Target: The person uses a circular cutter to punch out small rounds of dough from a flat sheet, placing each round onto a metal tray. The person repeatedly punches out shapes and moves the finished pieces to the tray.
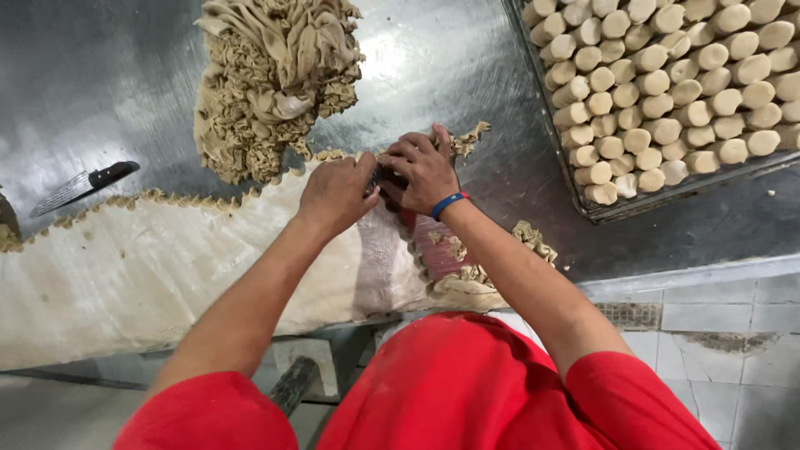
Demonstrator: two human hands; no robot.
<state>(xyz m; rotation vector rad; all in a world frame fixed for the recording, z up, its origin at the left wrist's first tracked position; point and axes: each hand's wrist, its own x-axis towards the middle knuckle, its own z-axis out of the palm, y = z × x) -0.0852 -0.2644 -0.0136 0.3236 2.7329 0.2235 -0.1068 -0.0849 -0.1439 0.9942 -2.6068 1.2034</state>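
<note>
A long pale sheet of dough (167,258) with a frilled edge lies across the steel table (442,58). My left hand (337,193) and my right hand (423,171), with a blue wristband, press together at the sheet's far right end. Both grip a dark, partly hidden thing between them; what it is cannot be told. A reddish board or scraper (437,246) lies under my right wrist, with dough scraps around it.
A heap of crumpled dough trimmings (271,83) sits at the back. A black-handled knife (83,185) lies at the left. A metal tray (583,204) at the right holds several rows of rolled dough pieces (667,92). Tiled floor shows below right.
</note>
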